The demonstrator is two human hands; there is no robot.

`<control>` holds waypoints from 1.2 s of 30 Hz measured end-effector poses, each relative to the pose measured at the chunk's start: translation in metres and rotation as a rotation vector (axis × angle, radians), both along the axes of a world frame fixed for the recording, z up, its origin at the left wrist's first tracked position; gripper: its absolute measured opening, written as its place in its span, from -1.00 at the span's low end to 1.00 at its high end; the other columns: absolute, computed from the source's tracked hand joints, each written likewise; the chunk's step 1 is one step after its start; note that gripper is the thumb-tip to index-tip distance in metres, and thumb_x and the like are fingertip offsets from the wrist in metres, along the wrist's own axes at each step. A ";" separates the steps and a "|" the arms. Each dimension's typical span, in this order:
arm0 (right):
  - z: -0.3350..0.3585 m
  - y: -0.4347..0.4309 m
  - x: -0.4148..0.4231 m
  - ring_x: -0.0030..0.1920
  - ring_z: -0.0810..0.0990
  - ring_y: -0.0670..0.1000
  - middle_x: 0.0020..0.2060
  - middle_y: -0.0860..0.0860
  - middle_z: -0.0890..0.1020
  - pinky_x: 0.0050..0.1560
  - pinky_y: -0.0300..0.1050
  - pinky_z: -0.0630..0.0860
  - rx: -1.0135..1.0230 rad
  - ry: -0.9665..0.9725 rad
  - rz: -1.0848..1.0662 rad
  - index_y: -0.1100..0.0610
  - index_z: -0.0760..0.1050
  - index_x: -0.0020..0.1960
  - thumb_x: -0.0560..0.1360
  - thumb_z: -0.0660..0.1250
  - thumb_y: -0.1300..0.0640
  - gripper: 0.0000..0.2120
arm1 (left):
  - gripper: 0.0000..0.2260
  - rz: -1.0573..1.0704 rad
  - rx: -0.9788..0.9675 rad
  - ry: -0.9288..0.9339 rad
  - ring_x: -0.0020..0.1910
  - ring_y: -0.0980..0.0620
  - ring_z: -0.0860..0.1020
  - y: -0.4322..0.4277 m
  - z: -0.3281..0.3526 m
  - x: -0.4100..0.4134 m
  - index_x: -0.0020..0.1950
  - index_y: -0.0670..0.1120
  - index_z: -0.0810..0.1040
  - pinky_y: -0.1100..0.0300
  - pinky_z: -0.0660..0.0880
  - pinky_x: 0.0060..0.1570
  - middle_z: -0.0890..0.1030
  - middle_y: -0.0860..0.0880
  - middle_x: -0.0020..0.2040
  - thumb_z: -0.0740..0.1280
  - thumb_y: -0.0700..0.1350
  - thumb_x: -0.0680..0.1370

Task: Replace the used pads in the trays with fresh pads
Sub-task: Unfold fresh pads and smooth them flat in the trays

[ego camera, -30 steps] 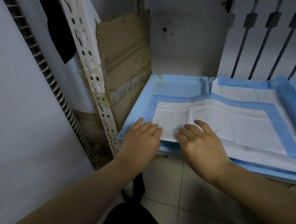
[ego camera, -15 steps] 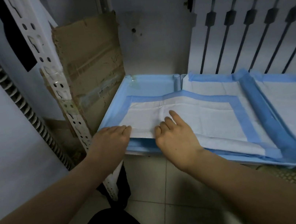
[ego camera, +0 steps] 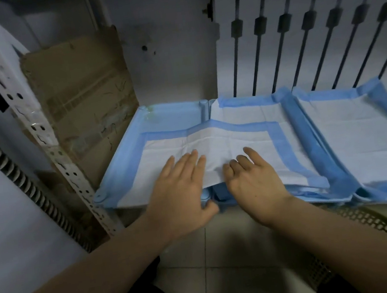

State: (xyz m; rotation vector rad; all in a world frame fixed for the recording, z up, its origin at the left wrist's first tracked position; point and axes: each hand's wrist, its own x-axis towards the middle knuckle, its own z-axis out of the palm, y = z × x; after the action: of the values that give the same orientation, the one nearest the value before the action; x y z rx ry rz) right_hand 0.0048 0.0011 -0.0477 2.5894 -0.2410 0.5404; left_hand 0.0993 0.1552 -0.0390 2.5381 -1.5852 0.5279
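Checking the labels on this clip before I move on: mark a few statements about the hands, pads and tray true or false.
1. Both the left hand and the right hand rest on the white pad with a blue border. True.
2. A cardboard sheet stands left of the blue tray. True.
3. The right hand lifts a rolled-up pad in the air. False: it rests on the flat pad.
4. The left hand is a fist. False: its fingers lie straight.
5. Nothing lies right of the white pad. False: other pads lie there.
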 end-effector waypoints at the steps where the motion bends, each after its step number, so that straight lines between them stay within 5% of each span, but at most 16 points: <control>1: 0.002 0.000 -0.001 -0.27 0.61 0.18 -0.37 0.16 0.62 0.23 0.14 0.49 0.018 0.005 0.005 0.29 0.62 -0.16 0.20 0.46 0.22 -0.76 | -0.29 -0.014 -0.007 0.025 0.36 -0.14 0.45 -0.012 0.001 -0.007 0.40 -0.22 0.43 -0.12 0.34 0.37 0.46 -0.21 0.38 0.16 0.21 0.39; 3: 0.005 0.000 -0.001 -0.28 0.62 0.16 -0.38 0.13 0.62 0.22 0.14 0.49 0.045 0.012 0.030 0.27 0.64 -0.17 0.20 0.49 0.16 -0.74 | -0.37 -0.026 -0.001 0.044 0.30 -0.11 0.50 -0.034 0.000 -0.011 0.33 -0.21 0.50 -0.07 0.41 0.32 0.52 -0.18 0.33 0.29 0.14 0.37; 5: 0.009 -0.002 0.000 -0.31 0.60 0.14 -0.42 0.11 0.60 0.22 0.14 0.49 0.072 0.009 0.042 0.24 0.63 -0.21 0.19 0.47 0.22 -0.82 | -0.50 -0.039 0.051 0.006 -0.02 -0.07 0.66 -0.051 -0.002 -0.008 0.02 -0.19 0.65 0.07 0.59 0.02 0.68 -0.15 0.00 0.53 -0.01 0.14; 8: 0.008 -0.009 -0.005 -0.35 0.58 0.13 -0.45 0.11 0.58 0.19 0.13 0.53 0.057 0.010 0.048 0.22 0.59 -0.30 0.16 0.47 0.27 -0.87 | -0.58 -0.031 0.102 -0.023 -0.43 -0.03 0.59 -0.060 -0.003 0.001 -0.36 -0.13 0.57 0.27 0.51 -0.43 0.59 -0.05 -0.40 0.63 -0.19 -0.13; 11: 0.004 -0.021 -0.023 -0.35 0.57 0.15 -0.44 0.13 0.58 0.19 0.15 0.52 0.010 0.053 0.009 0.23 0.60 -0.28 0.20 0.43 0.28 -0.91 | -0.43 0.003 0.150 -0.046 -0.43 -0.05 0.61 -0.055 -0.010 0.009 -0.30 -0.18 0.62 0.27 0.51 -0.51 0.62 -0.08 -0.37 0.64 -0.21 -0.27; 14: -0.006 -0.044 -0.048 -0.39 0.54 0.16 -0.48 0.14 0.54 0.13 0.15 0.54 -0.019 0.078 -0.049 0.23 0.56 -0.32 0.29 0.13 0.33 -0.78 | -0.30 0.048 0.218 -0.056 -0.41 0.01 0.61 -0.054 -0.012 0.012 -0.26 -0.13 0.62 0.27 0.48 -0.53 0.60 -0.02 -0.35 0.62 -0.11 -0.38; 16: -0.005 -0.061 -0.067 -0.44 0.52 0.15 -0.53 0.14 0.51 0.02 0.13 0.58 -0.007 0.067 -0.103 0.22 0.53 -0.38 0.26 0.09 0.33 -0.76 | -0.29 0.092 0.251 -0.018 -0.37 0.01 0.62 -0.056 -0.014 0.014 -0.23 -0.13 0.62 0.24 0.50 -0.50 0.61 -0.02 -0.32 0.62 -0.12 -0.36; 18: 0.004 -0.071 -0.087 -0.51 0.51 0.13 -0.58 0.13 0.50 -0.12 0.08 0.60 0.049 0.071 -0.180 0.20 0.50 -0.44 0.14 0.33 0.32 -0.95 | -0.28 0.128 0.285 0.008 -0.27 -0.02 0.65 -0.057 -0.014 0.015 -0.14 -0.16 0.64 0.20 0.56 -0.42 0.65 -0.06 -0.22 0.64 -0.13 -0.29; 22: 0.008 -0.082 -0.114 -0.60 0.46 0.08 -0.67 0.07 0.43 -0.26 -0.03 0.53 0.184 0.149 -0.229 0.12 0.41 -0.57 -0.16 0.46 0.36 -0.70 | -0.46 0.137 0.365 0.042 0.25 -0.04 0.51 -0.066 -0.007 0.005 0.31 -0.15 0.45 0.12 0.50 0.15 0.53 -0.07 0.27 0.50 -0.16 0.36; 24: 0.013 -0.083 -0.113 -0.57 0.47 0.09 -0.64 0.06 0.45 -0.22 -0.04 0.49 0.211 0.159 -0.246 0.10 0.43 -0.56 -0.15 0.49 0.32 -0.71 | -0.51 0.168 0.413 0.068 0.29 -0.02 0.46 -0.072 -0.001 0.001 0.35 -0.12 0.38 0.12 0.45 0.22 0.47 -0.04 0.32 0.41 -0.12 0.45; 26: 0.016 -0.086 -0.106 -0.42 0.56 0.14 -0.48 0.09 0.57 -0.05 0.03 0.48 0.245 0.092 -0.299 0.13 0.59 -0.34 0.02 0.52 0.14 -0.76 | -0.55 0.176 0.413 0.068 0.24 -0.02 0.48 -0.075 0.004 -0.001 0.30 -0.10 0.39 0.12 0.47 0.17 0.49 -0.02 0.26 0.42 -0.10 0.45; 27: 0.015 -0.085 -0.103 -0.28 0.62 0.16 -0.33 0.10 0.64 0.05 0.08 0.48 0.263 0.070 -0.305 0.16 0.64 -0.11 0.13 0.49 0.01 -0.63 | -0.55 0.179 0.409 0.078 0.22 -0.02 0.50 -0.075 0.005 -0.001 0.28 -0.09 0.40 0.12 0.47 0.14 0.50 -0.02 0.23 0.44 -0.08 0.44; 29: 0.018 -0.071 -0.094 0.04 0.61 0.19 0.00 0.12 0.66 0.25 0.17 0.43 0.332 0.070 -0.221 0.18 0.51 0.28 0.30 0.36 -0.15 -0.36 | -0.55 0.179 0.403 0.086 0.17 -0.01 0.52 -0.074 0.007 -0.001 0.24 -0.08 0.41 0.12 0.49 0.09 0.50 0.00 0.19 0.47 -0.07 0.41; 31: 0.021 -0.059 -0.081 0.24 0.51 0.19 0.19 0.12 0.59 0.38 0.18 0.31 0.385 0.072 -0.158 0.17 0.35 0.44 0.41 0.33 -0.14 -0.32 | -0.57 0.175 0.363 0.074 0.13 0.01 0.54 -0.073 0.007 0.001 0.23 -0.05 0.42 0.13 0.51 0.04 0.51 0.03 0.17 0.47 -0.11 0.41; 33: 0.024 -0.047 -0.069 0.17 0.56 0.17 0.10 0.11 0.63 0.37 0.14 0.31 0.358 0.092 -0.143 0.17 0.46 0.33 0.37 0.42 -0.05 -0.41 | -0.59 0.175 0.316 0.053 0.11 0.03 0.55 -0.072 0.007 0.004 0.25 -0.03 0.43 0.15 0.52 0.02 0.52 0.05 0.18 0.43 -0.16 0.44; 36: 0.025 -0.048 -0.065 -0.34 0.62 0.09 -0.47 0.05 0.60 0.04 0.05 0.57 0.352 0.115 -0.193 0.11 0.58 -0.33 -0.09 0.60 0.16 -0.64 | -0.65 0.171 0.242 0.030 0.12 0.03 0.56 -0.068 0.010 0.009 0.28 -0.02 0.44 0.12 0.52 0.05 0.53 0.03 0.19 0.31 -0.22 0.50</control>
State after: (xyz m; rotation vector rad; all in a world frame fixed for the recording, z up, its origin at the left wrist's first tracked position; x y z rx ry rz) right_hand -0.0605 -0.0470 -0.0224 2.8797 -0.5855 0.2986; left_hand 0.1088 0.0873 -0.0287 2.8630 -1.5137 0.3284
